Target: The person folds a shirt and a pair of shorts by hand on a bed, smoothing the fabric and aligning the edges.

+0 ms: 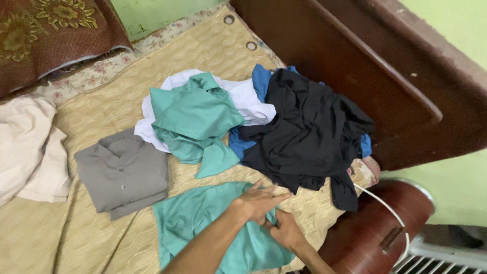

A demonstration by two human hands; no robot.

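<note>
A teal garment (203,223) lies spread on the beige bedspread (213,50) at the near edge of the bed. My left hand (259,201) rests flat on its right part, fingers stretched out towards the right. My right hand (285,232) sits just below and under the left one, with its fingers pinching the teal cloth near its edge. A folded grey shirt (123,172) lies to the left of the teal garment.
Behind the hands is a heap of clothes: a second teal piece (195,119) over a white one (243,96), and a black garment (304,132) over a blue one (261,81). A cream cloth (28,147) lies far left. The dark wooden bed board (355,66) rises at right.
</note>
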